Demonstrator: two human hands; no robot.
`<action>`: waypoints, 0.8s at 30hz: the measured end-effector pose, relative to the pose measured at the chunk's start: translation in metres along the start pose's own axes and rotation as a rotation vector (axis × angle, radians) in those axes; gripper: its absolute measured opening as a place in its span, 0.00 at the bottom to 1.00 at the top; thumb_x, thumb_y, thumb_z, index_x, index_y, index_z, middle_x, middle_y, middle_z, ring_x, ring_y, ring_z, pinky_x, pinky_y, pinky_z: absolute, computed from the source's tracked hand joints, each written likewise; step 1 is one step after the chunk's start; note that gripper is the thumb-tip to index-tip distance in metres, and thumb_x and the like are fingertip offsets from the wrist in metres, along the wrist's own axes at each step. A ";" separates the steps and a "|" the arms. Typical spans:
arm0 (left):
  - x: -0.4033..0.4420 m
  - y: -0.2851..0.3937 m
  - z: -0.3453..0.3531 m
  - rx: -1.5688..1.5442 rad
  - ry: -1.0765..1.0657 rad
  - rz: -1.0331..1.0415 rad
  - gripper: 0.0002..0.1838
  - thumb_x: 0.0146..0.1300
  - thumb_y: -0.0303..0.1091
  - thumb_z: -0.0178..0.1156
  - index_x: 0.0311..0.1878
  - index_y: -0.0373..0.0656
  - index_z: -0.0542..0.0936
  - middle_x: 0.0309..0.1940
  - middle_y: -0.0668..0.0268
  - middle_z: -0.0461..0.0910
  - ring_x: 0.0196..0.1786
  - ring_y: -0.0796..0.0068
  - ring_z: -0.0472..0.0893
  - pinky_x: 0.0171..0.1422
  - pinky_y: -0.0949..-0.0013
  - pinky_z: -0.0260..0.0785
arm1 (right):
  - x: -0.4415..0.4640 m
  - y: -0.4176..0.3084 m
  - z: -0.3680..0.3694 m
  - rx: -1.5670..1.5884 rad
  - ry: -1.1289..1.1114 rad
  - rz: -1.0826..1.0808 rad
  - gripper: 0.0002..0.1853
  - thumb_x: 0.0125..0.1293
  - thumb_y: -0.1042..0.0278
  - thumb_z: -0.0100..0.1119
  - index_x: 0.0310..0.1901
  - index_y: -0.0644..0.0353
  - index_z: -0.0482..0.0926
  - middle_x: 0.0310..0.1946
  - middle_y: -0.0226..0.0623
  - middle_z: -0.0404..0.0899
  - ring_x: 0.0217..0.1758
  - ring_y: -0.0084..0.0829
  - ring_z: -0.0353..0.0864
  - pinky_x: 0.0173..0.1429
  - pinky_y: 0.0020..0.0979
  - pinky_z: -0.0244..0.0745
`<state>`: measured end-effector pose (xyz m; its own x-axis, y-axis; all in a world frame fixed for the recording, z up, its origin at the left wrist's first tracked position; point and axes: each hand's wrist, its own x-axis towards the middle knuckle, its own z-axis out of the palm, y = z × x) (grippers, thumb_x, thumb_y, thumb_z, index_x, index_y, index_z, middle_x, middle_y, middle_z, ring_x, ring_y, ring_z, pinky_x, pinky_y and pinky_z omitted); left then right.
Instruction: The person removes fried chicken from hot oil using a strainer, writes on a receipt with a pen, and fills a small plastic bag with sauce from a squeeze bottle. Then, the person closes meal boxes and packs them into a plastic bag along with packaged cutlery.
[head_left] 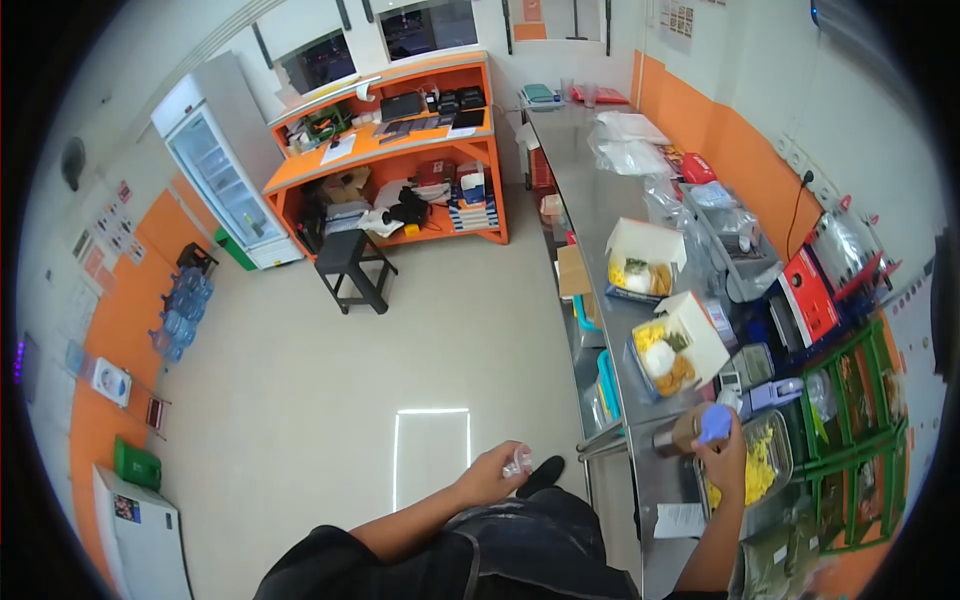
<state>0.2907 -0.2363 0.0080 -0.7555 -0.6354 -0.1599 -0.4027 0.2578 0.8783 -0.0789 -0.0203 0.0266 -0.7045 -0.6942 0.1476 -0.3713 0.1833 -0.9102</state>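
Note:
My left hand [488,474] is closed around a small clear plastic item [517,461], held in front of my body over the floor. On the steel counter at the right, my right hand [724,462] grips a brown bottle [688,430] with a purple-blue cap, tilted on its side. Just beyond that bottle an open food box [660,358] holds rice, yellow pieces and browned food. Farther back stands a second open box [640,275] with similar food. A glass container of yellow pieces [765,470] sits beside my right hand, partly hidden by it.
Green racks [850,400], a purple tape dispenser [777,393] and a red-black machine [806,298] line the counter's right side. Plastic bags [630,145] lie at its far end. A black stool [355,268] stands before the orange desk [390,150]. A white paper [680,520] rests near the counter's edge.

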 end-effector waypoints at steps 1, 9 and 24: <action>0.020 0.014 -0.003 0.007 -0.045 -0.007 0.20 0.66 0.40 0.63 0.57 0.41 0.75 0.44 0.55 0.81 0.46 0.62 0.83 0.52 0.63 0.74 | 0.000 -0.013 -0.004 -0.022 -0.040 0.078 0.43 0.49 0.80 0.71 0.69 0.65 0.62 0.57 0.42 0.74 0.58 0.33 0.77 0.62 0.33 0.72; 0.178 0.080 0.028 -0.013 -0.465 0.230 0.19 0.65 0.38 0.64 0.55 0.42 0.75 0.45 0.55 0.80 0.50 0.60 0.81 0.56 0.62 0.73 | -0.014 -0.050 -0.026 -0.075 0.344 0.360 0.20 0.75 0.64 0.52 0.62 0.66 0.72 0.56 0.47 0.77 0.53 0.37 0.80 0.57 0.36 0.74; 0.300 0.145 0.169 -0.279 -1.245 0.725 0.18 0.61 0.25 0.62 0.54 0.34 0.72 0.61 0.48 0.73 0.62 0.58 0.75 0.66 0.59 0.65 | 0.024 -0.088 0.057 -0.347 0.867 0.458 0.12 0.57 0.73 0.63 0.42 0.60 0.74 0.38 0.42 0.76 0.42 0.41 0.76 0.48 0.37 0.72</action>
<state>-0.0818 -0.2662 0.0109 -0.7513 0.6306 0.1948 0.2528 0.0023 0.9675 -0.0291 -0.0931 0.0879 -0.9640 0.2056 0.1688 -0.0159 0.5890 -0.8080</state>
